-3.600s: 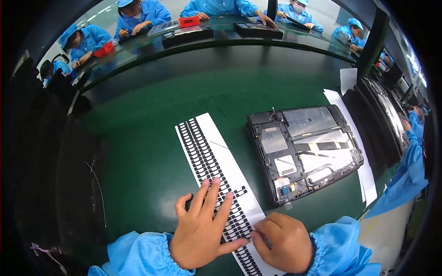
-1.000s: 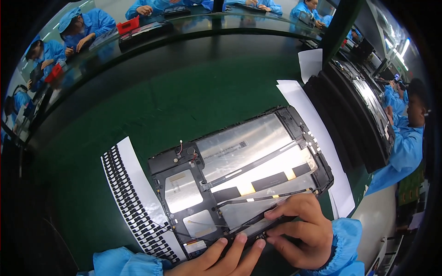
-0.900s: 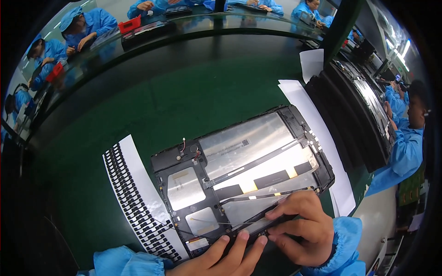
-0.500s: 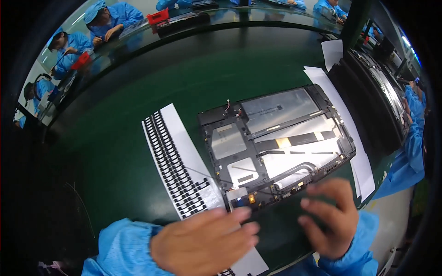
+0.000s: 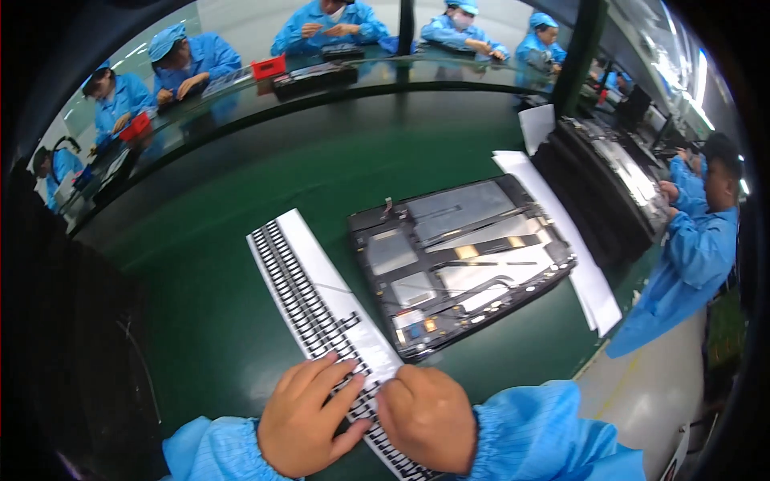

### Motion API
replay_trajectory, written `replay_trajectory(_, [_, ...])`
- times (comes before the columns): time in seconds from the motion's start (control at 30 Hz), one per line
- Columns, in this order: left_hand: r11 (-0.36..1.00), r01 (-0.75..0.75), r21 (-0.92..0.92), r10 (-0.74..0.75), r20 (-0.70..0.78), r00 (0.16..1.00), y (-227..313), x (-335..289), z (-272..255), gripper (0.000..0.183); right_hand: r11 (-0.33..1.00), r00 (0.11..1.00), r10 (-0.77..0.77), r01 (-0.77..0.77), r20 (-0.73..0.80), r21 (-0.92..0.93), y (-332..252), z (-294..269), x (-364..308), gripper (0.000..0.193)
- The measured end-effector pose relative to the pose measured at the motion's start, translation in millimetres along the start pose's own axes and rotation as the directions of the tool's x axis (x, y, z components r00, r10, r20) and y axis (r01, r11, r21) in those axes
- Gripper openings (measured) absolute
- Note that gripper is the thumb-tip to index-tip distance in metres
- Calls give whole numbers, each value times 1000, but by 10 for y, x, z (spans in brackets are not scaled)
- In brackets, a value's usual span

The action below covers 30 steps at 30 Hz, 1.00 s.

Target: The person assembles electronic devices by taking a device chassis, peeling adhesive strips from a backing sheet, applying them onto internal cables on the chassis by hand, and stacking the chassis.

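Observation:
A long white sheet (image 5: 318, 250) with rows of small black stickers lies slantwise on the green bench. My left hand (image 5: 305, 418) rests over its near part, fingers spread across the black pieces. Close beside it, my right hand (image 5: 433, 418) is closed at the sheet's right edge. Whatever its fingertips pinch, if anything, is hidden behind the hand. Beyond my right hand, an opened tablet-like or laptop-like device (image 5: 454, 210) lies flat, showing a black frame, silvery panels, dark ribbons and small gold-coloured parts.
White paper (image 5: 553, 210) lies along the device's right side. Past it stands a dark stack (image 5: 589, 196) with similar devices on top. A co-worker in blue (image 5: 698, 232) sits at the right. Across the bench, several people work near red bins (image 5: 268, 67).
My right hand has moved left and down from the device's near edge to the sheet and closed. My left hand has settled onto the stickers. The whole view has shifted.

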<state>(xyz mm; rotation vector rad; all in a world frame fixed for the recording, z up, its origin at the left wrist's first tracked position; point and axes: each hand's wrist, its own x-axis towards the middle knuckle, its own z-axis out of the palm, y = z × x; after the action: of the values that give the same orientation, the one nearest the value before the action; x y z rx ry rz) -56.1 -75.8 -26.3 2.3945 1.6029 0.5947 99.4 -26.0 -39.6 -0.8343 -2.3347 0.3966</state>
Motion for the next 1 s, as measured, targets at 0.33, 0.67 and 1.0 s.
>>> replay_trajectory(0.33, [999, -7, 31, 8, -8, 1000, 44, 116, 32, 44, 885, 986, 150, -168, 76, 434, 292, -801, -98, 9])
replay_trajectory(0.67, [847, -531, -35, 529, -50, 847, 649, 1345, -250, 37, 802, 913, 405, -325, -57, 500, 1525, -1743, -113, 4])
replay_trajectory(1.0, [825, -564, 34, 561, 65, 825, 570, 1653, 131, 33, 780, 910, 411, -383, 56, 494, 1567, -1429, -55, 3])
